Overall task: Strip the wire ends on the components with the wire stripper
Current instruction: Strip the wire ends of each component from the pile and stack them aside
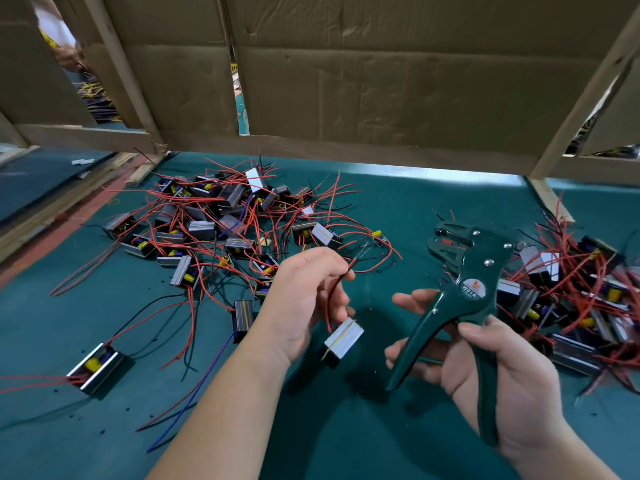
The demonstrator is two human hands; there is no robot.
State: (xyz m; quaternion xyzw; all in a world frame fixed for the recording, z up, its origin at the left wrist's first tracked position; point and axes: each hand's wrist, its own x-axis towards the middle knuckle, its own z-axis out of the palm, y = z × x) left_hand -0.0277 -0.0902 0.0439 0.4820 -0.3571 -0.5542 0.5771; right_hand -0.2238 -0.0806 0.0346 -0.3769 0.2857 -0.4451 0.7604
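Note:
My left hand (304, 299) pinches the red wires (349, 268) of one component; the bared wire tips stick out past my fingertips toward the upper right. The component's silver and black box (343, 341) hangs below my fingers. My right hand (491, 372) grips the handles of a dark green wire stripper (464, 292), held upright with its jaws (446, 244) at the top, apart from the wires. The handles are spread.
A pile of components with red wires (221, 216) lies on the green table mat (381, 427) at the left and centre. Another heap (581, 292) sits at the right. A cardboard and wood partition (346, 81) closes off the back. One loose component (97, 368) lies at the near left.

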